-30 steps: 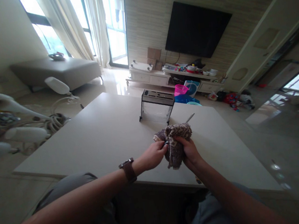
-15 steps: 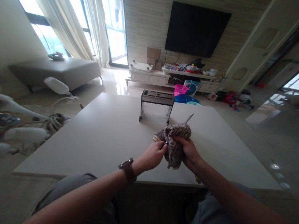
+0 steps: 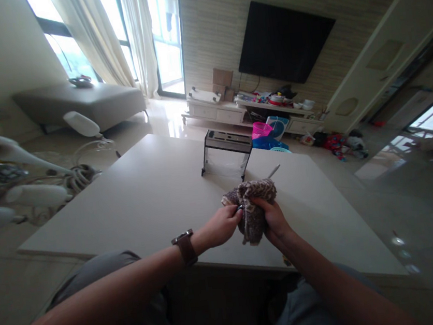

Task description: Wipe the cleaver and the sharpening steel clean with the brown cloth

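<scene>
A bunched brown patterned cloth [image 3: 254,218] is held just above the near part of the white table [image 3: 157,190]. My right hand [image 3: 272,216] is closed around its right side, fingers mostly hidden behind it. My left hand [image 3: 223,223], below a brown-strapped watch [image 3: 185,245], is closed at the cloth's left edge; a small dark shiny end shows at its thumb. In line with it, a slim grey knife-like tool [image 3: 274,171] pokes out past the cloth's far side. The cloth covers its middle. Beyond stands a black-framed holder with clear panels [image 3: 226,153].
A small yellow-and-dark item [image 3: 286,260] lies at the table's near edge, by my right forearm. White lamp-like shades and cables [image 3: 38,196] crowd the left. A pink basket [image 3: 261,130] and TV cabinet [image 3: 214,113] stand beyond the table.
</scene>
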Motion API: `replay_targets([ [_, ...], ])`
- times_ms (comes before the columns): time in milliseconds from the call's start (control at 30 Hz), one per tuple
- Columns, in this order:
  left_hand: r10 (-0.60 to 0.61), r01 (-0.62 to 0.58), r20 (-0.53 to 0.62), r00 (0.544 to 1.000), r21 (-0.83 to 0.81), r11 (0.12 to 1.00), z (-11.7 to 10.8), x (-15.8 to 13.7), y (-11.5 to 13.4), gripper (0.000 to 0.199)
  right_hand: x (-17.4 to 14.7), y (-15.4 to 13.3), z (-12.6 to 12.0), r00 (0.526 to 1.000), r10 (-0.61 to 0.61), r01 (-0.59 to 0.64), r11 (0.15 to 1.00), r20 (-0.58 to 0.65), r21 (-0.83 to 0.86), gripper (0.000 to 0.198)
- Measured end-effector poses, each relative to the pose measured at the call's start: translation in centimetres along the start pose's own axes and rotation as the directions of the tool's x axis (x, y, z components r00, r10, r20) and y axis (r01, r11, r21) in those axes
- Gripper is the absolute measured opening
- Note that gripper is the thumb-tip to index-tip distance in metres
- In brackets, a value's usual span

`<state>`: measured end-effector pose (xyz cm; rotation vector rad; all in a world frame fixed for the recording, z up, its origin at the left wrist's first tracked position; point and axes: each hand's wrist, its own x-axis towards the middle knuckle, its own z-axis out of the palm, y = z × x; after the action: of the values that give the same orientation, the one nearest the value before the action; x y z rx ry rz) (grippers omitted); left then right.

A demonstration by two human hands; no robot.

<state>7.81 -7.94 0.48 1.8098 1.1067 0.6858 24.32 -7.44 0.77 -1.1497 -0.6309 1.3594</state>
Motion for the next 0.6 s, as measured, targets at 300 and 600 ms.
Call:
replay_targets([
  [300,-0.008,0.009,0.007,1.0,-0.041,0.999,0.0,0.0,-0.03,0.042,0.03,0.07,-0.01,1.0,-0.009,0.009,1.0,-0.003,-0.003,0.042],
  [600,-0.03,0.031,0.016,0.999,-0.098,0.995,0.11,-0.03,-0.16,0.043,0.08,0.19,-0.04,1.0,-0.004,0.004,1.0,0.006,0.006,0.04],
])
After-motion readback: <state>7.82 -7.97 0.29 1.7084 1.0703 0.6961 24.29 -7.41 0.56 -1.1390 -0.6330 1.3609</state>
